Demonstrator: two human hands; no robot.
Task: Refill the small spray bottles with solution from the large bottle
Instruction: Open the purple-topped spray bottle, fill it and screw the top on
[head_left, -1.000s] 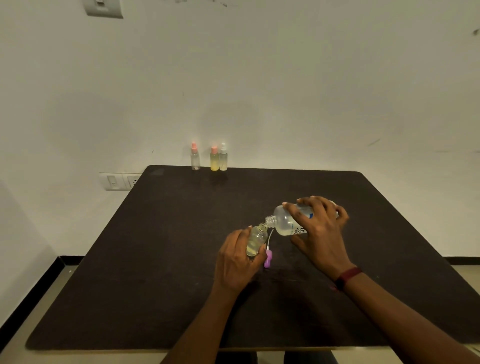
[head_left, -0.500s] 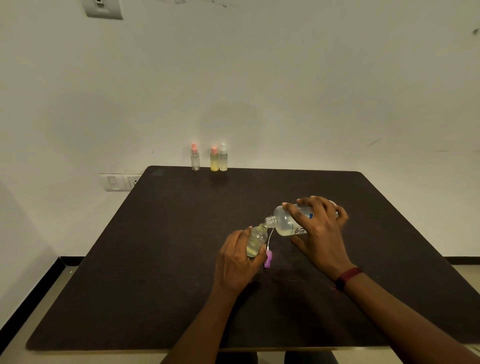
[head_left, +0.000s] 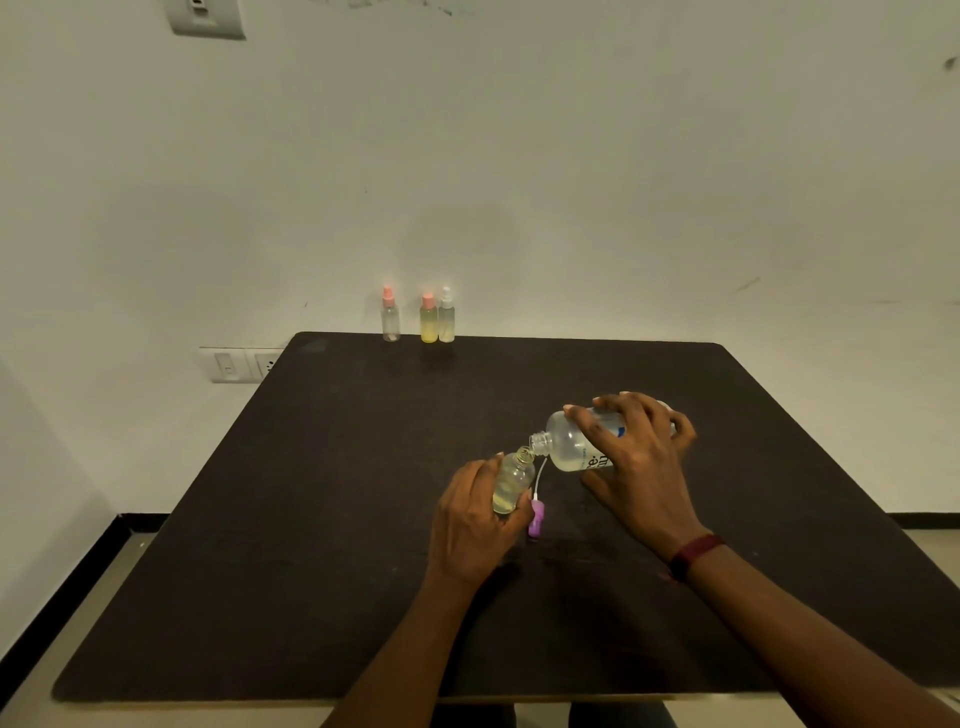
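My right hand (head_left: 636, 462) grips the large clear bottle (head_left: 571, 447), tipped on its side with its open neck over the mouth of a small uncapped bottle (head_left: 513, 480). My left hand (head_left: 475, 522) holds that small bottle tilted toward the large one; pale yellow liquid fills its lower part. A purple spray cap (head_left: 536, 519) with its white tube lies on the table between my hands. Three small spray bottles stand at the table's far edge: a clear one with a pink cap (head_left: 390, 321), a yellow one with a pink cap (head_left: 428, 325) and one with a white cap (head_left: 446, 322).
The dark table (head_left: 311, 519) stands against a white wall. A socket plate (head_left: 239, 365) is on the wall left of the table's far corner. A dark red band is on my right wrist (head_left: 693, 556).
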